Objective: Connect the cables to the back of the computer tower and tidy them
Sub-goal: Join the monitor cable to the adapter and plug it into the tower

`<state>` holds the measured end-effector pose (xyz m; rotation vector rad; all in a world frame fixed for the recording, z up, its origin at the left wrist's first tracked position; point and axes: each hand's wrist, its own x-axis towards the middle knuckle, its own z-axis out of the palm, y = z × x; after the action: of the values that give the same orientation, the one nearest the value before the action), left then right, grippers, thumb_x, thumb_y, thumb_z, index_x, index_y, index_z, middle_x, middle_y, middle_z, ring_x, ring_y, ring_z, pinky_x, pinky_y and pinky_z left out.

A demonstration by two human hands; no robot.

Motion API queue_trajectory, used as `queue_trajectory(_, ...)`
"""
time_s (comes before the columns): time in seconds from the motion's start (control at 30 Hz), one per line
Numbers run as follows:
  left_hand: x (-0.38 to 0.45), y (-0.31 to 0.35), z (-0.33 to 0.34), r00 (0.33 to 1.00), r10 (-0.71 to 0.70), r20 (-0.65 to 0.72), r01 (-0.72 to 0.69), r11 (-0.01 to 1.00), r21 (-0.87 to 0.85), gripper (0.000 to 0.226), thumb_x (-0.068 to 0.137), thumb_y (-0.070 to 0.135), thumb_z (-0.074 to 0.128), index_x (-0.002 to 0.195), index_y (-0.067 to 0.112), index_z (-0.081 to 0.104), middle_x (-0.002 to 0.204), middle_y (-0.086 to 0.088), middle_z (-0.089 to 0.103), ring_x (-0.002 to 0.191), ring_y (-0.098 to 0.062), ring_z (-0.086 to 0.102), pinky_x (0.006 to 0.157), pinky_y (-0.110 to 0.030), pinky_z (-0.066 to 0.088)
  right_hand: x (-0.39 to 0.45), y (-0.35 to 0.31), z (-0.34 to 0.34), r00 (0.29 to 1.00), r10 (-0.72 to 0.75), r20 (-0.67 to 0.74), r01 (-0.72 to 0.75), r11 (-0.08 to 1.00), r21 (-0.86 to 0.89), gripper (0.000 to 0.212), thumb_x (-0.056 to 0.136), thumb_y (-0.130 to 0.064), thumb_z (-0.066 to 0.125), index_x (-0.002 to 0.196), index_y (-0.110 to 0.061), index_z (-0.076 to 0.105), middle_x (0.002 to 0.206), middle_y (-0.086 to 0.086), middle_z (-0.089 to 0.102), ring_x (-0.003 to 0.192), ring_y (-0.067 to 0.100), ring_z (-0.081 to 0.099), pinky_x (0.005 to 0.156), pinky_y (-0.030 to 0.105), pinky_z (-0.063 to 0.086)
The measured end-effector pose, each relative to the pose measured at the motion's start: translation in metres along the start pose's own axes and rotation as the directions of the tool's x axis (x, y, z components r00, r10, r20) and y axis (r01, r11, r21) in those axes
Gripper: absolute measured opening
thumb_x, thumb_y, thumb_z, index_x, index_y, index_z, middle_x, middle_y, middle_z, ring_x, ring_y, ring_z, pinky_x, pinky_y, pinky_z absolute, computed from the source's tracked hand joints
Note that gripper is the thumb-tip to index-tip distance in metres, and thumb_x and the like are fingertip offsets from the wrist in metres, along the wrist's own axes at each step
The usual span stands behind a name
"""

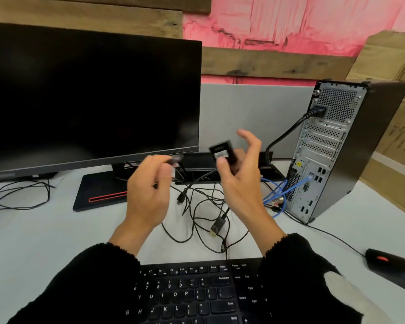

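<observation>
The cables (204, 206) are a loose black tangle on the bench (45, 242), sitting between the keyboard (192, 293) and the monitor (91, 97) stand, with a couple of free plugs lying in the pile. These look thin, floppy and light, so they'll snag on each other if you just yank; I'd take each one by the hard plug body, not the cord, and feed it out of the knot.

The right hand (239, 183) is pinching a small black adapter block (222, 153) between thumb and middle fingers, index finger sticking up loose. It looks rigid and light with smooth plastic, so I'd grip it on its flat sides. The left hand (147, 190) is closed around a dark cable plug (175, 159), though it's blurred, so I can't say what type.

Off to the right, the computer tower (337, 148) stands with its back panel facing in. A thick power cord (288, 134) is already plugged in up top and a blue network cable (290, 185) lower down. The mouse (391, 263) sits near the bench edge.
</observation>
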<state>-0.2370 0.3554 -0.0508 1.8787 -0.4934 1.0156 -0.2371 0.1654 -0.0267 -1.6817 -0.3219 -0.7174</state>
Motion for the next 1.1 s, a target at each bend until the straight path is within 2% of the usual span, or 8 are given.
queue_trajectory(0.13,-0.005,-0.005,0.007,0.996,-0.015,0.088,0.001,0.987,0.160,0.034,0.103,0.039,0.052,0.120,0.016,0.070,0.088,0.007,0.050,0.083,-0.002,0.051,0.072,-0.008,0.037,0.000,0.000,0.002,0.990,0.078,0.116,-0.086,0.994,0.064,0.026,0.092,-0.003,0.071,0.106,-0.019,0.055,0.088,0.000,0.075,0.069,0.006,0.058,0.069,0.026,0.049)
queue_trajectory(0.23,-0.007,-0.011,0.005,0.994,-0.058,0.097,0.041,0.984,0.173,0.036,0.100,0.043,0.056,0.123,0.021,0.071,0.089,0.005,0.050,0.086,-0.007,0.052,0.076,-0.014,0.041,0.005,0.001,-0.007,0.978,0.105,0.181,-0.126,0.986,0.110,0.023,0.090,0.002,0.070,0.097,-0.018,0.062,0.087,0.002,0.077,0.071,0.013,0.063,0.072,0.030,0.051)
queue_trajectory(0.33,-0.007,-0.013,0.003,0.991,-0.065,0.113,0.046,0.986,0.160,0.035,0.099,0.045,0.062,0.125,0.024,0.072,0.087,0.001,0.049,0.085,-0.020,0.052,0.076,-0.036,0.049,0.012,0.004,-0.019,0.959,0.147,0.243,-0.172,0.982,0.084,0.022,0.088,0.001,0.069,0.098,-0.019,0.068,0.084,0.014,0.075,0.085,0.042,0.067,0.085,0.049,0.054)
queue_trajectory(0.4,-0.007,-0.013,0.003,0.993,-0.046,0.112,0.031,0.991,0.134,0.034,0.095,0.042,0.065,0.125,0.028,0.072,0.084,0.006,0.046,0.084,-0.019,0.050,0.077,-0.038,0.048,0.015,0.006,-0.023,0.946,0.159,0.281,-0.176,0.984,0.038,0.026,0.088,0.001,0.068,0.101,-0.021,0.072,0.086,0.024,0.072,0.091,0.046,0.067,0.089,0.050,0.054)
queue_trajectory(0.7,-0.011,-0.010,0.005,0.994,0.035,0.099,-0.046,0.992,0.117,0.034,0.089,0.032,0.073,0.121,0.021,0.075,0.081,0.015,0.042,0.080,-0.019,0.046,0.072,-0.039,0.046,0.015,0.006,-0.019,0.917,0.193,0.350,-0.126,0.971,-0.203,0.027,0.085,-0.007,0.077,0.105,-0.026,0.079,0.071,0.002,0.074,0.074,0.020,0.070,0.078,0.037,0.056)
queue_trajectory(0.83,-0.011,-0.012,0.005,0.992,0.049,0.116,-0.064,0.990,0.124,0.036,0.087,0.035,0.072,0.120,0.022,0.077,0.079,0.015,0.042,0.080,-0.018,0.045,0.072,-0.041,0.046,0.015,0.007,-0.017,0.919,0.209,0.335,-0.165,0.974,-0.153,0.026,0.086,-0.008,0.079,0.108,-0.022,0.080,0.064,0.002,0.070,0.066,0.009,0.063,0.075,0.029,0.051)
queue_trajectory(0.97,-0.010,-0.014,0.005,0.994,0.040,0.102,-0.054,0.990,0.134,0.035,0.088,0.036,0.071,0.119,0.022,0.077,0.079,0.014,0.044,0.081,-0.017,0.046,0.072,-0.042,0.047,0.017,0.008,-0.019,0.924,0.231,0.304,-0.210,0.972,-0.103,0.027,0.087,-0.005,0.076,0.109,-0.020,0.079,0.073,0.013,0.073,0.081,0.027,0.070,0.087,0.039,0.054)
queue_trajectory(1.1,-0.011,-0.015,0.005,0.996,0.016,0.091,-0.029,0.990,0.139,0.031,0.088,0.029,0.075,0.119,0.022,0.078,0.079,0.011,0.046,0.082,-0.016,0.046,0.074,-0.042,0.048,0.017,0.008,-0.022,0.923,0.231,0.306,-0.220,0.973,-0.071,0.028,0.088,-0.001,0.074,0.109,-0.019,0.079,0.070,0.003,0.074,0.076,0.016,0.071,0.080,0.035,0.054)
